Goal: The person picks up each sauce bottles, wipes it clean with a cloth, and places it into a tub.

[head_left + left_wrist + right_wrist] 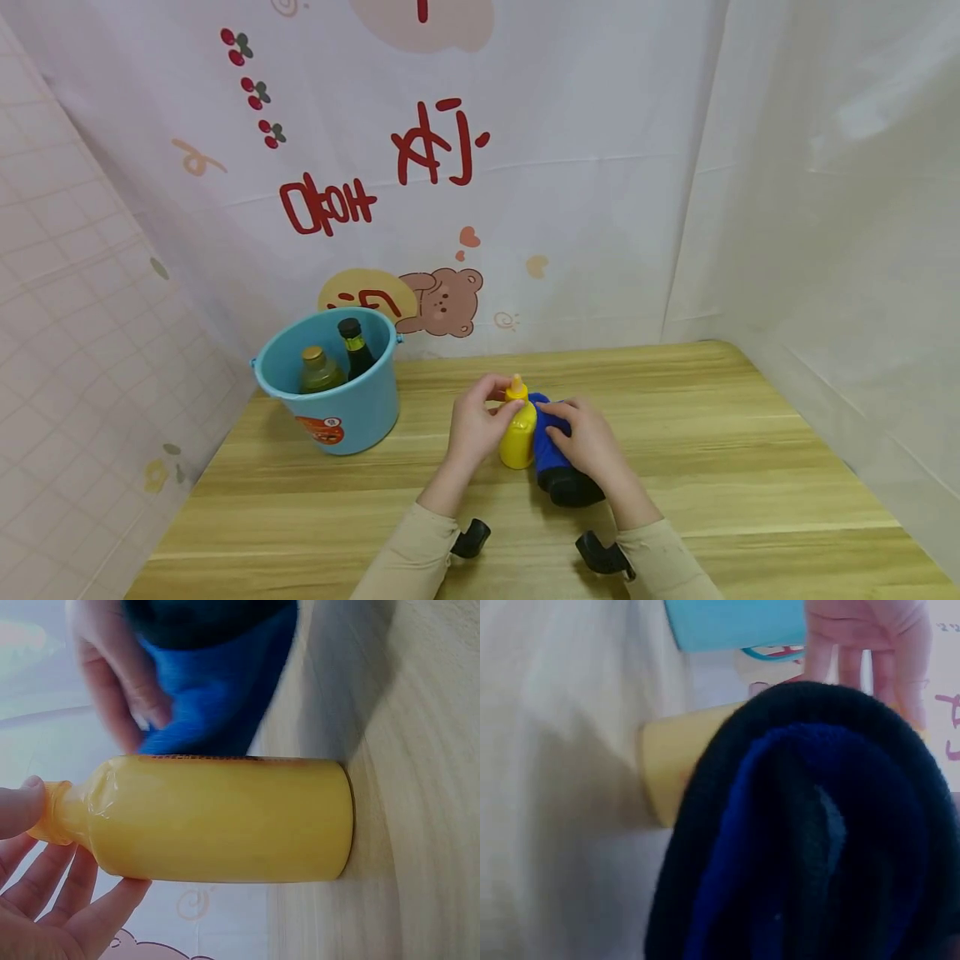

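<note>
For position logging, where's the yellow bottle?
In the head view's lower middle, the bottle stands on the table, the left hand at its top, blue cloth on its right.

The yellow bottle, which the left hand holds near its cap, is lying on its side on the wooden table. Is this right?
Not quite: the head view shows the yellow bottle standing upright on the wooden table, not lying. The left hand does hold it near its cap.
</note>
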A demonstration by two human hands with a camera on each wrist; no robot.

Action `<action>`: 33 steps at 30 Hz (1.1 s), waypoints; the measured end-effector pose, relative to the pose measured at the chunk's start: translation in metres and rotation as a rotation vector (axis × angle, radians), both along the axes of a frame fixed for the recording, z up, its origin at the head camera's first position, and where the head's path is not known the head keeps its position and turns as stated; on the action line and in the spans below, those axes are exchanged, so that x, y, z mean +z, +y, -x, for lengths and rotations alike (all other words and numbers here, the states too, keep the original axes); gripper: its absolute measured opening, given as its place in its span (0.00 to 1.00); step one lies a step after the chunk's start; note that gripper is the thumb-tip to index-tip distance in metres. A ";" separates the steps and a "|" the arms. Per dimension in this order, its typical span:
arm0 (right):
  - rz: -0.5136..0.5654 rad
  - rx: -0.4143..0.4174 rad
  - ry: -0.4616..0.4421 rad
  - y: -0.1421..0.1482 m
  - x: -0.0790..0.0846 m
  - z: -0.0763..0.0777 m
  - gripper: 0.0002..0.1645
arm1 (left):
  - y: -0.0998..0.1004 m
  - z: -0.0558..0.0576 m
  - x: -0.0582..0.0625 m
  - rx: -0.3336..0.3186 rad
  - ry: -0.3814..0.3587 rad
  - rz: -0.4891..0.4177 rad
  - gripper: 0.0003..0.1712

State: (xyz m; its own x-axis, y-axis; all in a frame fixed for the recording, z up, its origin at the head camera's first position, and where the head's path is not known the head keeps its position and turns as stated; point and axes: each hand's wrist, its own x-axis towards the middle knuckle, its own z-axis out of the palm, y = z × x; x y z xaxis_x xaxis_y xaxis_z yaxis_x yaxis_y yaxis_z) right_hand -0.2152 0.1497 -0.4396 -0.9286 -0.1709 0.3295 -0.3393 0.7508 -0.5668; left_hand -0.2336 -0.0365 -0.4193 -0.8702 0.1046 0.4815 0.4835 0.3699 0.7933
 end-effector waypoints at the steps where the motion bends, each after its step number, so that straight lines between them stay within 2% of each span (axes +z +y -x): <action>1: 0.001 0.004 -0.025 0.000 -0.002 0.000 0.20 | 0.000 0.000 0.000 0.000 -0.004 0.000 0.12; 9: -0.066 0.000 -0.134 0.000 -0.018 0.007 0.18 | 0.001 -0.001 0.001 0.012 -0.015 0.008 0.12; 13: -0.099 -0.002 -0.158 -0.001 -0.019 0.008 0.18 | 0.001 -0.001 0.001 0.015 -0.015 0.012 0.12; 20: -0.084 0.029 -0.169 0.005 -0.014 0.006 0.19 | 0.000 -0.001 0.001 0.013 -0.015 0.005 0.12; 26: -0.061 0.013 -0.129 0.022 -0.003 0.005 0.20 | 0.001 0.000 -0.001 0.008 -0.006 0.004 0.12; 33: 0.053 0.010 0.037 0.028 0.021 -0.001 0.24 | 0.000 0.001 -0.002 0.001 0.009 0.009 0.13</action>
State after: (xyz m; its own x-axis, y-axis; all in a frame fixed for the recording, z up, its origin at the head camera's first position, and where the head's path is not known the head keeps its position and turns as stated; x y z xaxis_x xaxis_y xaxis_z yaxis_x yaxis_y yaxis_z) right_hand -0.2143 0.1772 -0.4188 -0.9139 -0.1611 0.3725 -0.3679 0.7165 -0.5926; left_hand -0.2345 -0.0361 -0.4214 -0.8660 0.1079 0.4883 0.4900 0.3780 0.7855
